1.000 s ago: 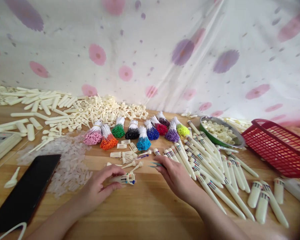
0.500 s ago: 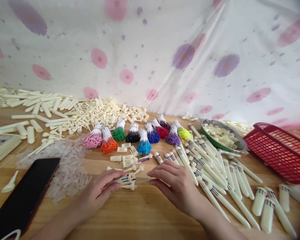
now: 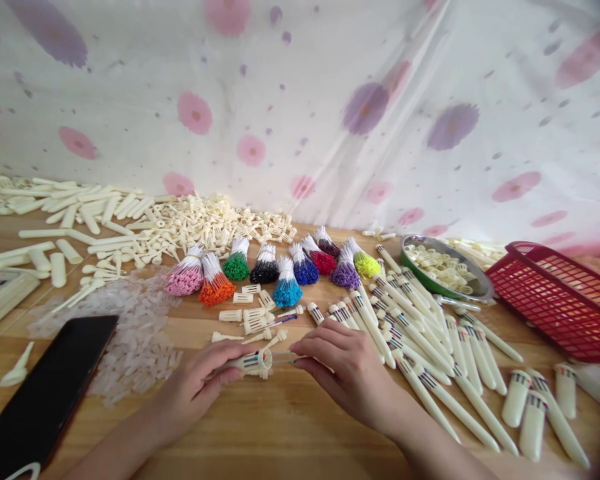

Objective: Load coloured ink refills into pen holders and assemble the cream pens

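Note:
My left hand (image 3: 197,377) is closed around a cream multicolour pen barrel (image 3: 251,361), its slotted open end facing right with coloured pieces in the slots. My right hand (image 3: 347,367) pinches a thin pale rod (image 3: 283,358) that points toward that open end; whether its tip is inside, I cannot tell. Just beyond my hands lie loose slotted cream sleeves (image 3: 254,321) and cream plunger-like pieces (image 3: 279,339). Behind them stand bundles of refills with coloured ends, among them orange (image 3: 217,287), light blue (image 3: 287,291) and purple (image 3: 345,273).
Multicolour pens (image 3: 420,327) are heaped on the right, beside a green-sided metal bowl (image 3: 407,267) of slotted parts and a red basket (image 3: 555,300). A black phone (image 3: 50,393), clear plastic bits (image 3: 135,360) and piled cream parts (image 3: 200,223) occupy the left and back.
My right hand has shifted slightly left toward the pen barrel, still pinching the thin rod. My left hand keeps its hold on the barrel, nearly in the same place.

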`<state>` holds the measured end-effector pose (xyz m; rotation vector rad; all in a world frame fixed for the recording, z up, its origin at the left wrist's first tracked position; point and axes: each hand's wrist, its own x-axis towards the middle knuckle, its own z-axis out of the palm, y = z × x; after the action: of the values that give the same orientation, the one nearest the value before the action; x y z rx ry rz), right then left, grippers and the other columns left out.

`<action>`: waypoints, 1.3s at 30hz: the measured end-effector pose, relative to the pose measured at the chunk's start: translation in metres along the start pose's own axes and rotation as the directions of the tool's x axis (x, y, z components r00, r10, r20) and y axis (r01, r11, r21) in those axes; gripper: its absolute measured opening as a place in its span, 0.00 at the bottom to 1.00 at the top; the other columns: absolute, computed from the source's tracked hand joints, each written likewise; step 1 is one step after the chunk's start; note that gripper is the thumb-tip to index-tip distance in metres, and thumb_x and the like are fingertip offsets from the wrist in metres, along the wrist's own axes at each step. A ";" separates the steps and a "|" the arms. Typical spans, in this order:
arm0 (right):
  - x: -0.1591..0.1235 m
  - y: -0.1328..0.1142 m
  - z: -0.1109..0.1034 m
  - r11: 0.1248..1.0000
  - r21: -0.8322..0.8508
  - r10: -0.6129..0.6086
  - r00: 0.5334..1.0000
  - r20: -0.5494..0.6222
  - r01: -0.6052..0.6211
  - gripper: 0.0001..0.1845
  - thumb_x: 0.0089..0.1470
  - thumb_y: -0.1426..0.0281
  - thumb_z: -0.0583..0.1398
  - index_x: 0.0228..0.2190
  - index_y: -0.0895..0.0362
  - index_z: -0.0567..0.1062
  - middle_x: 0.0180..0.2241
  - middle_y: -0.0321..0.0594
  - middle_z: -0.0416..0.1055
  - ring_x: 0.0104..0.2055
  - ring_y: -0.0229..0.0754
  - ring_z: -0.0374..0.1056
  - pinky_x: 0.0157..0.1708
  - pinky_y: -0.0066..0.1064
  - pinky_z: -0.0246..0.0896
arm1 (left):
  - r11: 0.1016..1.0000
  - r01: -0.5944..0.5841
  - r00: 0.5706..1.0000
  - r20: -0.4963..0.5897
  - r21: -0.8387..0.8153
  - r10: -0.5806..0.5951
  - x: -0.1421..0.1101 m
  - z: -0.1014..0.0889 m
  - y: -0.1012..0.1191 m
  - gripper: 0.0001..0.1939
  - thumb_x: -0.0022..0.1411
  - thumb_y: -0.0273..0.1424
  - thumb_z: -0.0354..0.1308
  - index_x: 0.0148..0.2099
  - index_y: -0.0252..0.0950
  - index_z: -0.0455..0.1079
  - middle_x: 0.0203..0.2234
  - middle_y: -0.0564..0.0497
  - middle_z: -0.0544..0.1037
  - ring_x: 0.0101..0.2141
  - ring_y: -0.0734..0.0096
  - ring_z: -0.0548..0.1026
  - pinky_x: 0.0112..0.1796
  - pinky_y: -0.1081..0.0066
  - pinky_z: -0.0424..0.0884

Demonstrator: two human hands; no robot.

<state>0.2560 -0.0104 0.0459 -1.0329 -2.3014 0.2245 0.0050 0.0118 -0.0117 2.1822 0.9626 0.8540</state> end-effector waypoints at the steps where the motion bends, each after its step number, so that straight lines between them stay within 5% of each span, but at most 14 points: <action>1: 0.000 -0.001 0.000 1.000 0.003 0.003 1.000 0.001 -0.003 0.05 0.58 0.72 0.55 0.35 0.57 0.72 0.28 0.38 0.73 0.31 0.38 0.65 0.30 0.28 0.59 | 1.000 0.005 1.000 0.006 -0.002 -0.005 -0.001 0.000 -0.001 0.15 0.61 0.31 0.52 0.50 0.45 0.70 0.42 0.50 0.79 0.42 0.67 0.76 0.43 0.72 0.72; 6: 0.000 -0.007 -0.002 1.000 -0.015 0.000 1.000 0.026 0.000 0.06 0.58 0.72 0.55 0.35 0.57 0.72 0.28 0.37 0.72 0.30 0.37 0.65 0.29 0.27 0.58 | 0.998 0.061 0.998 0.013 -0.015 -0.061 -0.004 0.000 -0.004 0.13 0.60 0.32 0.54 0.47 0.45 0.72 0.41 0.50 0.79 0.42 0.66 0.76 0.44 0.70 0.71; 12: 0.000 -0.013 -0.009 0.990 -0.087 -0.108 0.992 0.066 0.114 0.08 0.58 0.75 0.53 0.36 0.59 0.72 0.28 0.39 0.73 0.30 0.37 0.64 0.30 0.28 0.59 | 1.000 -0.003 0.995 0.103 -0.028 0.006 -0.001 -0.002 0.000 0.14 0.61 0.31 0.51 0.48 0.46 0.71 0.40 0.52 0.80 0.40 0.67 0.77 0.42 0.72 0.72; 20: 0.000 -0.017 -0.011 0.992 -0.060 -0.114 0.993 -0.020 0.113 0.07 0.57 0.76 0.55 0.36 0.61 0.72 0.29 0.39 0.73 0.29 0.38 0.63 0.28 0.28 0.60 | 0.996 -0.013 0.993 0.119 -0.093 0.024 -0.003 0.000 0.000 0.13 0.62 0.33 0.51 0.48 0.47 0.70 0.40 0.53 0.79 0.39 0.68 0.77 0.41 0.74 0.72; 27: -0.004 -0.027 -0.009 0.987 0.123 0.112 0.993 -0.025 -0.108 0.04 0.56 0.74 0.56 0.32 0.59 0.72 0.26 0.38 0.71 0.29 0.37 0.64 0.28 0.28 0.60 | 0.963 -0.122 0.989 -0.115 -0.241 0.097 0.002 0.002 0.003 0.08 0.60 0.28 0.55 0.42 0.42 0.69 0.34 0.49 0.76 0.38 0.69 0.75 0.38 0.72 0.73; 39: -0.005 -0.031 -0.001 1.000 -0.001 0.029 0.998 -0.051 -0.029 0.07 0.56 0.77 0.55 0.32 0.60 0.73 0.26 0.40 0.72 0.28 0.37 0.64 0.28 0.28 0.60 | 0.988 -0.141 0.982 -0.137 -0.069 0.130 0.002 0.003 -0.002 0.12 0.57 0.20 0.54 0.42 0.40 0.67 0.35 0.50 0.72 0.39 0.70 0.73 0.40 0.72 0.70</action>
<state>0.2400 -0.0356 0.0559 -1.0618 -2.2419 0.2058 0.0073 0.0136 -0.0148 2.1656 0.8343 1.0936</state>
